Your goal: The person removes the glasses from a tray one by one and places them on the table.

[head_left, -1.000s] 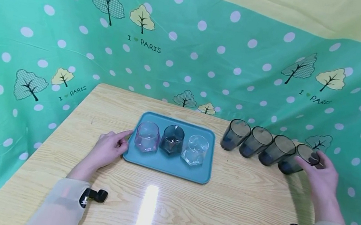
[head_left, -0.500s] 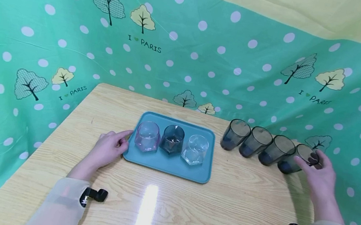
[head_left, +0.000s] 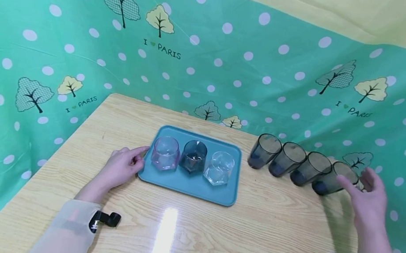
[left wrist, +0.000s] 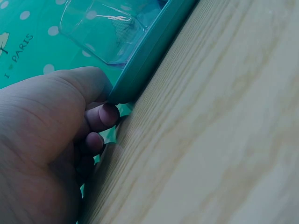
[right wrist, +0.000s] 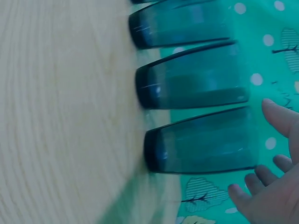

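A blue rectangular tray (head_left: pixel 186 190) bears a row of three faceted glasses: a pink one (head_left: pixel 165 158), a smoky dark one (head_left: pixel 193 160) and a clear one (head_left: pixel 218 173). My left hand (head_left: pixel 123 168) is at the tray's left edge. In the left wrist view its thumb and a finger pinch the tray rim (left wrist: pixel 145 70). To the right stand several tall smoky tumblers in a slanting row. My right hand (head_left: pixel 371 201) is beside the rightmost tumbler (head_left: pixel 331 180), fingers spread. The right wrist view shows a gap between this hand's thumb and that tumbler's rim.
Three more tumblers, the left one (head_left: pixel 263 152), a second (head_left: pixel 287 160) and a third (head_left: pixel 310 169), stand close together near the back edge of the wooden table (head_left: pixel 248 241). A green dotted cloth (head_left: pixel 234 82) hangs behind and at both sides.
My right hand has let go of the rightmost tumbler's rim and moved slightly right, its fingers spreading. The left hand, tray and glasses stay where they were.
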